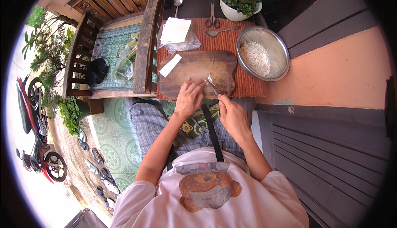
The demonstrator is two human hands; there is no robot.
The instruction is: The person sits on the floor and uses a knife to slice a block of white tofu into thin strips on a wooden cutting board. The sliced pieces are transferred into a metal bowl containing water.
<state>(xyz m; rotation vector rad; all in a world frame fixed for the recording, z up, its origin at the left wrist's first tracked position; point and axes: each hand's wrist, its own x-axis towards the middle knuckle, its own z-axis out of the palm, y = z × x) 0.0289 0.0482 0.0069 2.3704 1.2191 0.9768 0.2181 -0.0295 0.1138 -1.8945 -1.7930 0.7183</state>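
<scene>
My right hand [232,115] is closed around the handle of a knife [214,89], whose blade points up and left over the wooden cutting board [196,66]. Thin white shreds [210,80] lie at the blade's tip. Just left of the blade, my left hand [190,97] presses down on the board with fingers bent and close together. Whatever is under those fingertips is hidden. A flat white strip [170,65] rests apart at the board's upper left.
Beyond the board sit stacked white sheets [175,30] on a plastic bag, two spoons [223,31], scissors [212,18] and a potted plant [239,0]. A metal bowl [278,42] of white shreds stands right, beside the wall. Left is a wooden bench [145,42].
</scene>
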